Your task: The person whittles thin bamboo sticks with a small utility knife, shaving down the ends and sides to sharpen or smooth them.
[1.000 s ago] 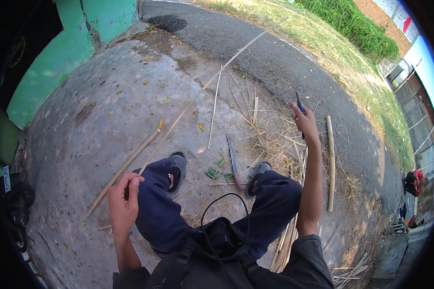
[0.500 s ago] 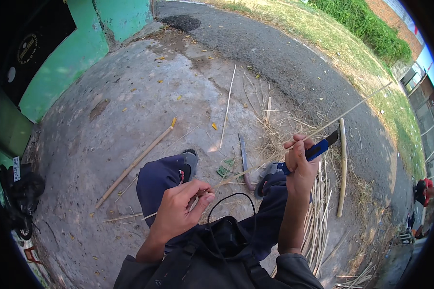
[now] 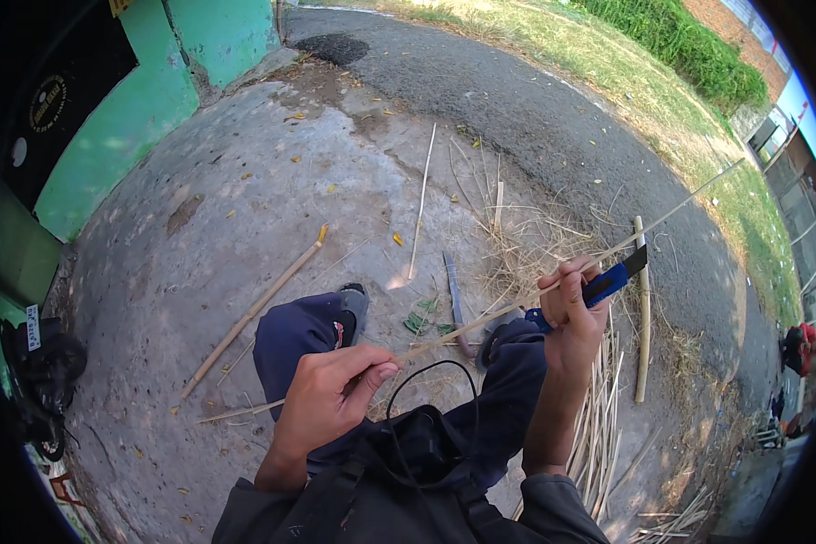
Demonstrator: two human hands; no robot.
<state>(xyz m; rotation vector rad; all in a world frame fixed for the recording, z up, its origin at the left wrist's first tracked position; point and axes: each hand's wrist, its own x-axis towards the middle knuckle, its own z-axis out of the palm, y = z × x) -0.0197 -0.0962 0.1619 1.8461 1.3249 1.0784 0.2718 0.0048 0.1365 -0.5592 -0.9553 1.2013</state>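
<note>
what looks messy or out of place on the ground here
Dry shavings and loose sticks litter the concrete around the feet. A long blade lies bare on the ground between the shoes. The right hand holds a blue-handled knife against a thin strip.

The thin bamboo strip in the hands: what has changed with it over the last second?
The left hand came up from beside the knee and pinched the thin strip. The right hand drew back from the ground, bringing its blue-handled knife against the strip. The thick stick stayed put.
</note>
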